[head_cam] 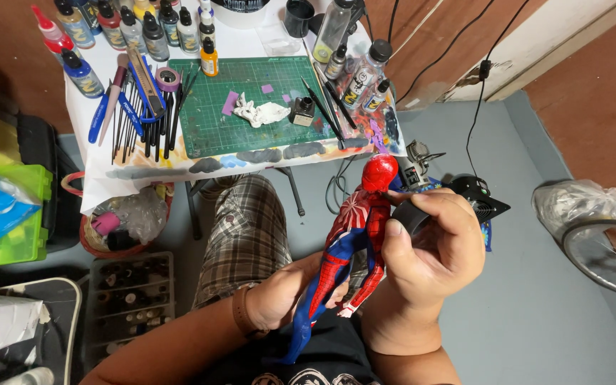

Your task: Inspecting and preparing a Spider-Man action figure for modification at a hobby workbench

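Left hand point(279, 296) grips the red-and-blue plastic action figure's point(351, 235) legs; right hand point(429, 249), at three o'clock, clasps a black round object point(409, 216).

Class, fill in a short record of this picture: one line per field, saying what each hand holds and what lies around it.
Left hand: left hand grips the legs of a red and blue action figure
Right hand: right hand holds a black round piece by the figure's shoulder
Work surface: green cutting mat on a paint-stained table
On mat: white crumpled tissue
Beside mat: brushes, paint bottles
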